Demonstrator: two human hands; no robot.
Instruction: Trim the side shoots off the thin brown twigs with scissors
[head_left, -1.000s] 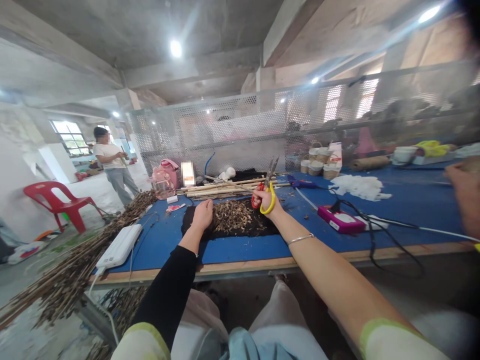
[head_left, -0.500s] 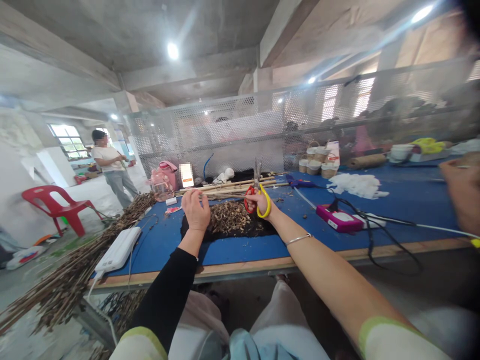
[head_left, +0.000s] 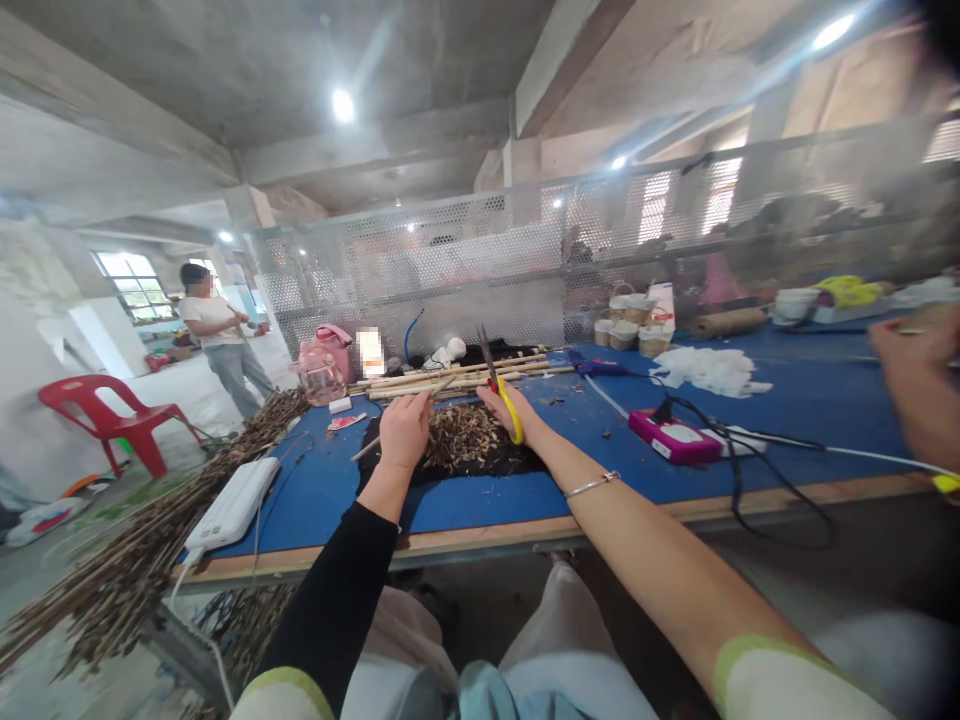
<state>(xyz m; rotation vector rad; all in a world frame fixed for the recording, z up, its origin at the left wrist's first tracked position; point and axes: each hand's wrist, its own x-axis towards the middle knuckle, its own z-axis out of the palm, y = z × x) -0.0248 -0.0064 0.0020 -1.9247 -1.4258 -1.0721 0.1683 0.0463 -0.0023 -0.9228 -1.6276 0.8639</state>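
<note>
The left hand (head_left: 405, 430) has its fingers curled shut round a thin brown stick (head_left: 441, 386), which slants toward one o'clock above a pile of chopped brown twig pieces (head_left: 461, 445) on a black cloth (head_left: 517, 462). At three o'clock of it, the right hand (head_left: 525, 425) grips yellow-handled metal scissors (head_left: 513, 410), fingers through the loops, blades raised and nearly together. Held so slanted, the stick could twist between the blades, bringing the left fingertips near the edge.

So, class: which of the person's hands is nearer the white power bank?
Left. The left hand, holding a twig, lies right of the white power bank; the right hand, with scissors, is farther right.
</note>
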